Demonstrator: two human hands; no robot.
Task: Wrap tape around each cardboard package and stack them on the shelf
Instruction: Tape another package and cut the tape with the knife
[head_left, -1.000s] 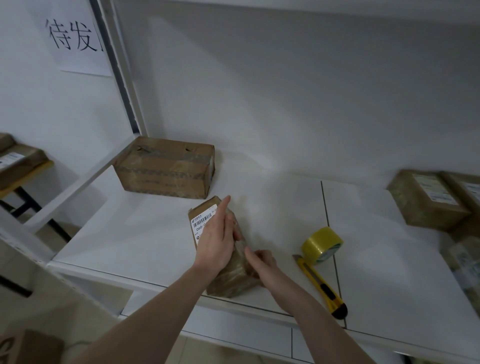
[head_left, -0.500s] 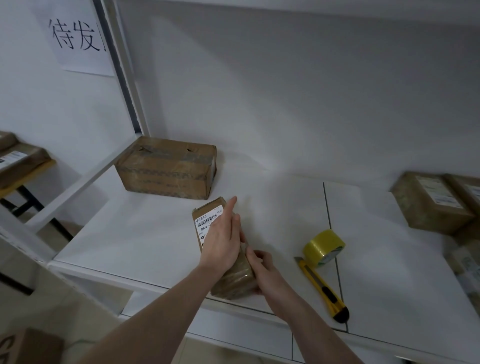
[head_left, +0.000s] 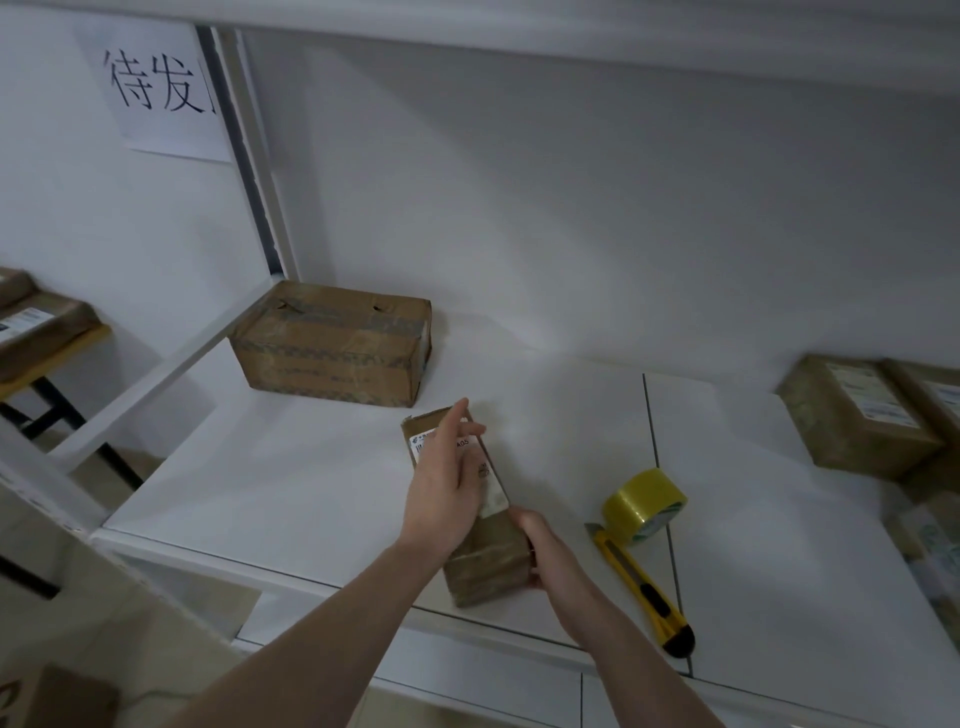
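Left hand (head_left: 445, 491): we hold it flat, palm down, fingers straight and pointing to the far side, resting on top of the small package (head_left: 480, 545).

Right hand (head_left: 540, 551): we keep it at the near right end of that package, fingers curled round its side.

Both forearms: bare, rising from the near edge and converging toward the middle.

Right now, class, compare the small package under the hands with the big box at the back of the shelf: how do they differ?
The small package is narrow and slim; the big box is wider and bulkier. The small package lies at the shelf's front edge, touched by the left hand and right hand; the big box sits untouched at the back. The small package shows a white label on top; the big box's top shows none. Both are brown taped cardboard.
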